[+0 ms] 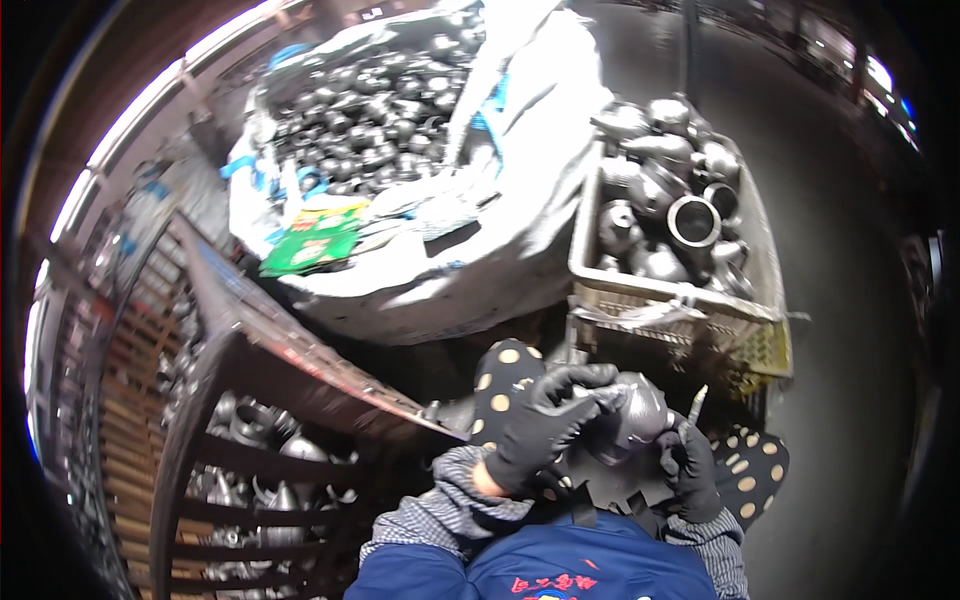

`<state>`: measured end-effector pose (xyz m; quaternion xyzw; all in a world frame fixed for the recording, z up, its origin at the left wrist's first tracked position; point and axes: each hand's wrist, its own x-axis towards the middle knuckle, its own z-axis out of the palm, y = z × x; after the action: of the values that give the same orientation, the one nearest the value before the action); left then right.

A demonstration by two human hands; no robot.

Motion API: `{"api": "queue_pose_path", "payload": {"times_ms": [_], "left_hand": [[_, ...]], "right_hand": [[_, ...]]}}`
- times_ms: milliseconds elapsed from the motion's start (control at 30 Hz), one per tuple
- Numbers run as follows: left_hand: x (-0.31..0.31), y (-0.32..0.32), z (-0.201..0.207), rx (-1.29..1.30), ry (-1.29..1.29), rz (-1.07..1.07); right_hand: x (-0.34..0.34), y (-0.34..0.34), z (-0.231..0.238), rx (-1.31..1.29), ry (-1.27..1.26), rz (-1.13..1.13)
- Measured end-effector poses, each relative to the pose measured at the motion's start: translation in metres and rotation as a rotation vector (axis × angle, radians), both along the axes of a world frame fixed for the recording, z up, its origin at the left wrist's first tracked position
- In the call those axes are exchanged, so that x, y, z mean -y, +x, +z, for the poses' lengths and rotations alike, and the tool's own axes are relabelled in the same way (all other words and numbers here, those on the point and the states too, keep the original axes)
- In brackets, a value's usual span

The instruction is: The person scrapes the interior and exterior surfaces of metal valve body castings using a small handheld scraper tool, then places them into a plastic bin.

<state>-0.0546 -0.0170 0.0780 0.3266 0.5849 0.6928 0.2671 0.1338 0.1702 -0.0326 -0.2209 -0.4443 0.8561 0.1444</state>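
Observation:
A rounded grey metal fitting (641, 412) sits in front of my body, above my lap, between my two gloved hands. My left hand (550, 420), in a black glove, is closed with its fingertips at the fitting's left side. A small pale patch shows at those fingertips, too blurred to name. In my right hand (688, 468), also black-gloved, a slim pale pen-like stick (697, 404) is gripped, its yellowish tip pointing up. The right fingers are close to the fitting's right side; whether they touch it I cannot tell.
A pale plastic crate (680, 300) heaped with metal fittings (655, 185) stands ahead to the right. Farther left is a big white sack (420, 300) full of smaller metal parts (370, 120), a green packet (315, 238) on its edge. A dark slatted bin (200, 430) with more fittings stands at left.

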Motion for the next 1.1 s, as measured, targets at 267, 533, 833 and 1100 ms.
{"api": "queue_pose_path", "payload": {"times_ms": [267,533,833,1100], "left_hand": [[0.183,-0.101,0.1,-0.885,-0.797,0.783],[0.212,-0.158,0.037,-0.843,-1.313,0.67],[0.125,-0.13,0.127,-1.167,-0.576,0.617],[-0.162,-0.151,0.058,-1.055,0.077,0.122]], "right_hand": [[0.009,0.003,0.012,0.226,0.011,0.087],[0.001,0.006,-0.006,0.282,0.022,0.223],[-0.001,0.012,-0.02,0.286,0.135,0.257],[-0.004,0.006,-0.035,0.415,0.151,0.293]]}}
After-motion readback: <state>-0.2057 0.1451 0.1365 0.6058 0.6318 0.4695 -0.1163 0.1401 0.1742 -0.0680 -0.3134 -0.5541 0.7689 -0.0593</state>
